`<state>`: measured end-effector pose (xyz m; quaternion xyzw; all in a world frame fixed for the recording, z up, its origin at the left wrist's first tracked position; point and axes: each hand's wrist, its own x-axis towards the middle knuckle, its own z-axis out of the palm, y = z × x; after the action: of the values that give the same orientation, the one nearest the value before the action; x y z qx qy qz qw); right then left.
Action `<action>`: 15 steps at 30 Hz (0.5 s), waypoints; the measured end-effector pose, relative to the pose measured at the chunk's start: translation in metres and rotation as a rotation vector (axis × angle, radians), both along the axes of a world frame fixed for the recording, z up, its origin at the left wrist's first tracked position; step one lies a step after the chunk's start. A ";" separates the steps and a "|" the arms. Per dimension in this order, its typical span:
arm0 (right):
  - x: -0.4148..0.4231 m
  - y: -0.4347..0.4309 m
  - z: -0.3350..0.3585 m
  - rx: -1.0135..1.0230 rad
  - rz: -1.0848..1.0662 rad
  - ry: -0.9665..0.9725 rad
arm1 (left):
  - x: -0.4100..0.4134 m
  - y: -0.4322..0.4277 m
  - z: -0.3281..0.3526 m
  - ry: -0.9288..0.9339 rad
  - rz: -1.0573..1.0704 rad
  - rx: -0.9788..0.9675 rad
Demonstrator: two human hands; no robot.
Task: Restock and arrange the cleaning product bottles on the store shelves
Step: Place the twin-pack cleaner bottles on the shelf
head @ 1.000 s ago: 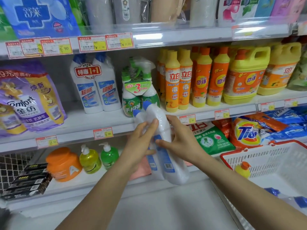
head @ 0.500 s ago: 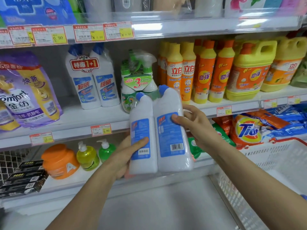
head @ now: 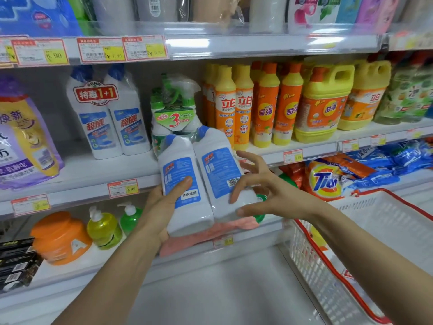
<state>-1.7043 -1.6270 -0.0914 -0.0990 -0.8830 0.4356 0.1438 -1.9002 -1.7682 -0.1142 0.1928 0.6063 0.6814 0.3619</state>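
Plastic-wrapped twin bottles [head: 201, 181], glossy white, sit gripped in your left hand [head: 161, 207]; your right hand [head: 264, 195] has loosened, fingers spread, fingertips touching.

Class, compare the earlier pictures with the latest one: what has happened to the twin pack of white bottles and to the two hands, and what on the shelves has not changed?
The twin pack was lifted and turned upright, back labels facing the camera. The left hand now grips its lower left; the right hand has loosened, fingers spread. The matching pack on the shelf and the yellow detergent bottles stayed put.
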 end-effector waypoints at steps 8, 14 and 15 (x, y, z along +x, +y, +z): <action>-0.002 0.004 0.001 -0.092 -0.165 0.090 | 0.015 0.005 0.002 -0.029 -0.034 0.003; 0.001 0.012 -0.002 -0.158 -0.131 0.088 | 0.017 0.007 0.001 -0.039 -0.031 -0.040; 0.005 0.013 0.000 -0.202 -0.105 0.076 | 0.017 0.008 0.000 -0.037 -0.029 -0.043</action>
<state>-1.6996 -1.6139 -0.0916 -0.1423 -0.8221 0.5178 0.1891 -1.8829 -1.7606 -0.1139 0.1810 0.6111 0.6661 0.3873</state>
